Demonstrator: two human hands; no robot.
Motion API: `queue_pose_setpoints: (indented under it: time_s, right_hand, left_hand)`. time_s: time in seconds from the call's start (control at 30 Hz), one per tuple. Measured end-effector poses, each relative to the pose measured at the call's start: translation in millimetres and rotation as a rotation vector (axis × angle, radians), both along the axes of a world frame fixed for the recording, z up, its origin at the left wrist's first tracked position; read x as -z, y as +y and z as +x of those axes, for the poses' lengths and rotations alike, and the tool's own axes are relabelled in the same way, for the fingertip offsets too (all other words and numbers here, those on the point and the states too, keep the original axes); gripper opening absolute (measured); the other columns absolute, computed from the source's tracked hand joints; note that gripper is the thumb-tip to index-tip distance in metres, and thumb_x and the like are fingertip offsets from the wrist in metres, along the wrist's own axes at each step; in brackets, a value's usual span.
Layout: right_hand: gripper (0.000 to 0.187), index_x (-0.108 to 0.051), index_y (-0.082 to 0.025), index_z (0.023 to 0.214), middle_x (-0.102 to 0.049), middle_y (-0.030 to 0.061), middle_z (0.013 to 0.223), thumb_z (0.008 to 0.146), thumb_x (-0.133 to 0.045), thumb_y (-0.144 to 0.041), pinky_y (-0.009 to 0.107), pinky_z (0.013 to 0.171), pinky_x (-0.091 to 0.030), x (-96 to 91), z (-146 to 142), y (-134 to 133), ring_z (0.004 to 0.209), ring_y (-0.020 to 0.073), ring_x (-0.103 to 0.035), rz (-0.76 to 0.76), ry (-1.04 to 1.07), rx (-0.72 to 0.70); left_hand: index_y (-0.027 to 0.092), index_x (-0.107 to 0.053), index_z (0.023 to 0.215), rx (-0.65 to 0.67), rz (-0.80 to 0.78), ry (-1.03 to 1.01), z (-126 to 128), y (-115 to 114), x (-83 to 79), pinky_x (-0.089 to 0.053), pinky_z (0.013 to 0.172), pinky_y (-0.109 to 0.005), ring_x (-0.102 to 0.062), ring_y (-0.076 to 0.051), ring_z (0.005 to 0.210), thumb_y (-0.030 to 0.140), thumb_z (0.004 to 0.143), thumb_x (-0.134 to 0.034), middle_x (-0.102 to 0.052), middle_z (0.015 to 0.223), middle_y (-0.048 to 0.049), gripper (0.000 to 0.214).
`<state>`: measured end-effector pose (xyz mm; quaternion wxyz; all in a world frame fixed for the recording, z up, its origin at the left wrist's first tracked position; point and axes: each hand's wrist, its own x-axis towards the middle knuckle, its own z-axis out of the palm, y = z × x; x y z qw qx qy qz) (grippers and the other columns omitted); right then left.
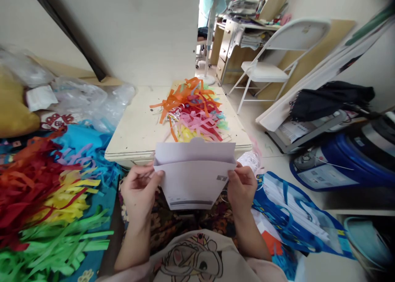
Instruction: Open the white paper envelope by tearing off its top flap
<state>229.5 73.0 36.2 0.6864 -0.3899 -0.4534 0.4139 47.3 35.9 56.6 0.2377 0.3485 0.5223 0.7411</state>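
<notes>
l hand (140, 191) is pinching the upper left edge of a white paper envelope (191, 183), thumb in front; r hand (242, 187) is gripping the upper right edge likewise. hands are sitting apart w/ the env. spanning between them, lower ctr of frame, its mouth gaping at top & back panel standing higher. just beyond, upper ctr, a pile of mixed-colour paper strips (197, 113) is lying on a cream table (135, 123). lower left, red strips (33, 183), yellow strips (68, 197) & green strips (61, 241) are heaping up; clear plastic bags (80, 97) are lying above. lower right, a blue tote bag (273, 216) is holding white paper. upper right, a white folding chair (268, 72) is standing nr a pedestal fan (211, 31).
</notes>
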Motion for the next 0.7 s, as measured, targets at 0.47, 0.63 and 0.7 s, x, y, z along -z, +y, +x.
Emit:
queue_pose_setpoints:
  time_s: [0.47, 0.63, 0.7]
  right_hand:
    - [0.003, -0.052, -0.021, 0.068, -0.053, -0.0001, 0.075, 0.071, -0.053, -0.022, 0.022, 0.061, -0.040, 5.5, 2.5, 1.6, 0.071, 0.0103, -0.050, 0.095, -0.102, 0.046]
    - [0.005, -0.052, -0.021, 0.065, -0.051, -0.0016, 0.066, 0.069, -0.055, -0.022, 0.022, 0.056, -0.039, 9.5, 3.0, 4.9, 0.063, 0.0100, -0.049, 0.090, -0.121, 0.086]
    - [0.004, -0.053, -0.021, 0.066, -0.053, -0.0016, 0.065, 0.068, -0.056, -0.023, 0.022, 0.055, -0.040, 10.2, 3.5, 4.2, 0.062, 0.0102, -0.050, 0.069, -0.129, 0.116]
  left_hand:
    - [0.016, -0.061, 0.058, -0.064, -0.008, 0.012, 0.4, 6.4, 12.8, -0.049, 0.061, -0.021, -0.059, -0.011, 0.066, 0.013, 0.054, -0.065, -0.064, 0.067, 0.0008, 0.007]
    - [0.015, -0.062, 0.059, -0.083, -0.101, 0.023, -0.9, 6.3, 14.7, -0.049, 0.057, -0.022, -0.059, -0.011, 0.059, 0.016, 0.052, -0.066, -0.064, 0.063, 0.0010, 0.008]
    - [0.015, -0.061, 0.058, -0.088, -0.119, 0.026, -2.3, 6.0, 15.5, -0.048, 0.054, -0.021, -0.057, -0.010, 0.055, 0.016, 0.050, -0.068, -0.063, 0.059, 0.0019, 0.010]
